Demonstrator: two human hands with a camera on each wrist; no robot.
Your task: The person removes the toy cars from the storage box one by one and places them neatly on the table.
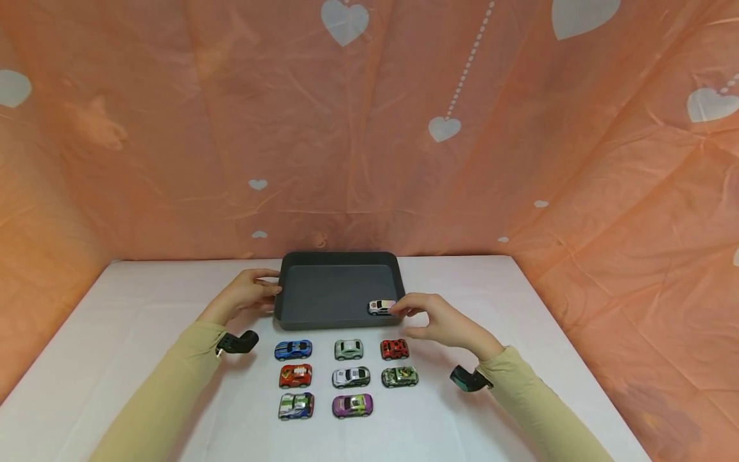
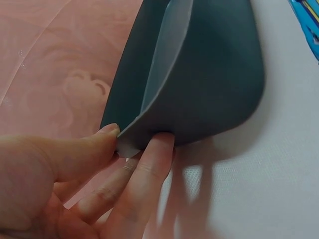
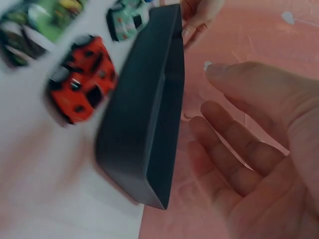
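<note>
A dark grey rectangular tray (image 1: 337, 324) stands on the white table. At its left side my left hand (image 1: 248, 294) pinches the rim, with the thumb at the edge and fingers against the outer wall (image 2: 214, 74). A small white toy car (image 1: 379, 308) sits inside the tray's front right corner. Beside that corner is my right hand (image 1: 441, 321), its fingertips close to the car. In the right wrist view the right hand (image 3: 259, 144) holds nothing; its fingers are loosely bent and thumb apart.
In front of the tray, toy cars stand in rows: blue (image 1: 293, 350), pale green (image 1: 349, 350), red (image 1: 394, 349), another red (image 1: 296, 376), silver (image 1: 351, 377), camouflage green (image 1: 399, 376), green-and-silver (image 1: 296, 406) and purple (image 1: 352, 405). An orange curtain (image 1: 346, 160) hangs behind the table.
</note>
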